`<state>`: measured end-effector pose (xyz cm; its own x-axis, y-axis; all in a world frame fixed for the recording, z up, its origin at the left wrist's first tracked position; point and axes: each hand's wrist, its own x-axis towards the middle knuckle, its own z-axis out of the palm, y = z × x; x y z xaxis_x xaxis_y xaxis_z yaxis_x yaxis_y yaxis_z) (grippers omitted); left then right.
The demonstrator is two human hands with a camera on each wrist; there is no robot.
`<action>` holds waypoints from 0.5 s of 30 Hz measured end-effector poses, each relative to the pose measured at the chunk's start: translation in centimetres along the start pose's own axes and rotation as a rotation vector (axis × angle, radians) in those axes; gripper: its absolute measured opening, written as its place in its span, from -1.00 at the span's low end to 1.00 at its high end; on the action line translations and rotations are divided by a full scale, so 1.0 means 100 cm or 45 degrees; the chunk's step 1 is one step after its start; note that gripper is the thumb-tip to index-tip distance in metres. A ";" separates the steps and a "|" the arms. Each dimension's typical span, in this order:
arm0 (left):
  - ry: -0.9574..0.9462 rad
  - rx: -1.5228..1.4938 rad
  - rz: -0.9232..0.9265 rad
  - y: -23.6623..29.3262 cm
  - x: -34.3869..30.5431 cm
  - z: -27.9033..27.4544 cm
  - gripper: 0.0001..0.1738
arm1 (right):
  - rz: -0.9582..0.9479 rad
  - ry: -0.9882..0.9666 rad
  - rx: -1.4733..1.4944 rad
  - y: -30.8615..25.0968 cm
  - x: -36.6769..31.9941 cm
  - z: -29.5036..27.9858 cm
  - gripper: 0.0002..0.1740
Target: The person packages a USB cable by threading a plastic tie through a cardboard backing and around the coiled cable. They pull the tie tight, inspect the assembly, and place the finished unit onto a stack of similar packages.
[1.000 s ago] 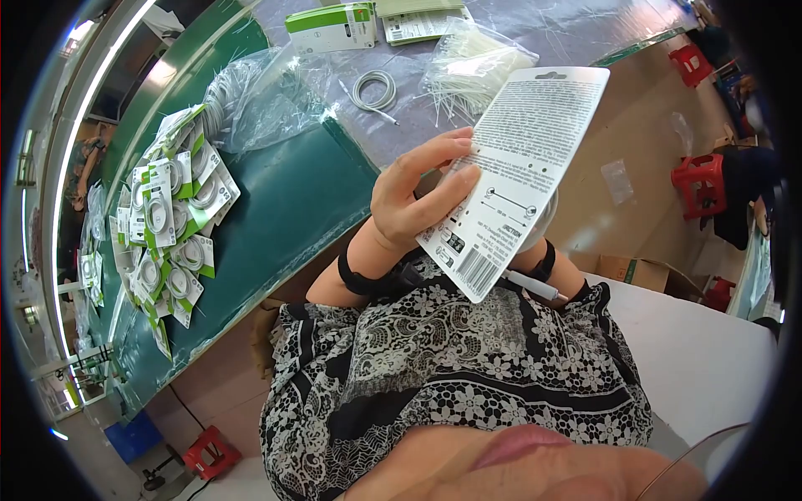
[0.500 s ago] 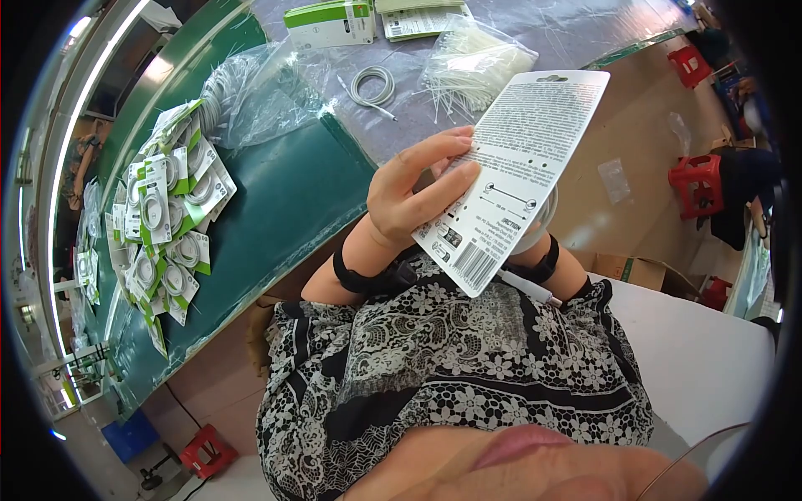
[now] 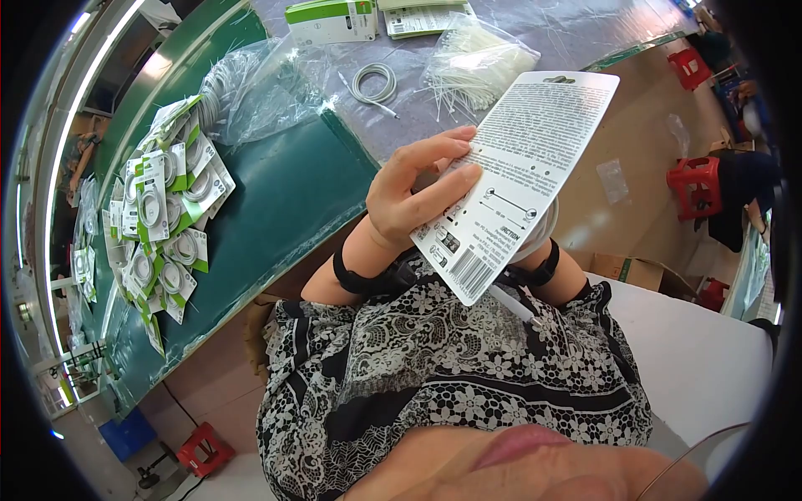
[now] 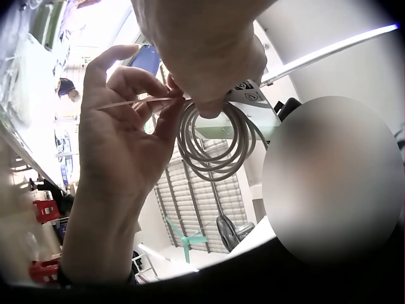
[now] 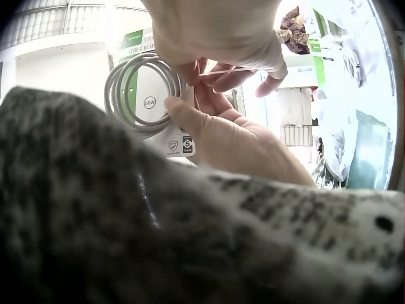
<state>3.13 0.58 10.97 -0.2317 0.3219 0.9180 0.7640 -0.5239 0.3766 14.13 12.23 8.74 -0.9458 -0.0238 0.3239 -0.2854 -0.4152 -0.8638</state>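
In the head view my left hand [image 3: 413,188] grips the left edge of a white packaging card [image 3: 535,150], its printed back facing me. Behind the card hangs a coiled grey cable [image 4: 215,174]; my left thumb presses on the coil in the right wrist view. A cable connector [image 3: 511,302] sticks out below the card. My right hand [image 4: 120,136] is mostly hidden by the card in the head view. Both wrist views show it pinching a thin pale cable tie [image 4: 136,101] close beside the coil. The card's front [image 5: 152,101] shows green and white.
A heap of carded cables [image 3: 159,217] lies on the green table [image 3: 276,196] at left. Farther back are a loose coiled cable [image 3: 373,86], a bag of cable ties [image 3: 480,58] and stacked cards [image 3: 334,23]. Red stools [image 3: 697,185] stand at right.
The connector below the card has swung left and down. The card has shifted slightly, and my left hand keeps its grip on it.
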 end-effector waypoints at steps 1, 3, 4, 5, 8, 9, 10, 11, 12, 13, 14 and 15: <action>0.002 0.003 0.000 0.000 0.000 0.000 -0.55 | 0.001 0.000 -0.001 -0.002 0.000 0.003 -0.45; 0.004 0.010 -0.003 -0.001 -0.001 -0.001 -0.55 | 0.063 0.102 -0.101 -0.006 -0.002 0.011 -0.43; 0.003 0.017 -0.007 -0.001 -0.002 -0.001 -0.55 | 0.094 0.154 -0.150 -0.006 -0.002 0.013 -0.42; 0.002 0.025 -0.011 -0.001 -0.003 -0.001 -0.55 | 0.095 0.155 -0.149 -0.005 -0.003 0.013 -0.42; 0.027 0.001 -0.018 -0.001 -0.004 0.000 -0.56 | 0.513 0.290 -0.478 0.005 -0.004 0.009 -0.41; 0.039 -0.011 -0.021 -0.001 -0.004 0.000 -0.57 | 0.513 0.292 -0.477 0.009 -0.005 0.005 -0.41; 0.040 -0.011 -0.020 -0.001 -0.003 0.000 -0.57 | 0.400 0.227 -0.197 0.014 -0.008 -0.001 -0.41; 0.018 -0.002 -0.032 0.001 -0.003 -0.001 -0.58 | 0.285 0.160 0.082 0.017 -0.011 -0.006 -0.41; -0.004 0.008 -0.047 0.002 -0.003 -0.003 -0.58 | 0.169 0.093 0.362 0.017 -0.010 -0.007 -0.42; -0.027 0.016 -0.063 0.004 -0.003 -0.003 -0.59 | 0.172 0.094 0.364 0.016 -0.008 -0.007 -0.42; -0.026 0.016 -0.066 0.004 -0.002 -0.004 -0.59 | 0.111 0.009 0.412 0.015 -0.005 -0.006 -0.43; -0.031 0.022 -0.050 0.004 -0.001 -0.004 -0.60 | 0.049 -0.076 0.460 0.012 -0.002 -0.005 -0.44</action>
<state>3.26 0.02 11.06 -0.2469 0.3611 0.8993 0.7650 -0.4971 0.4096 13.94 12.15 7.41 -0.9411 -0.0944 0.3247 -0.1663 -0.7068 -0.6876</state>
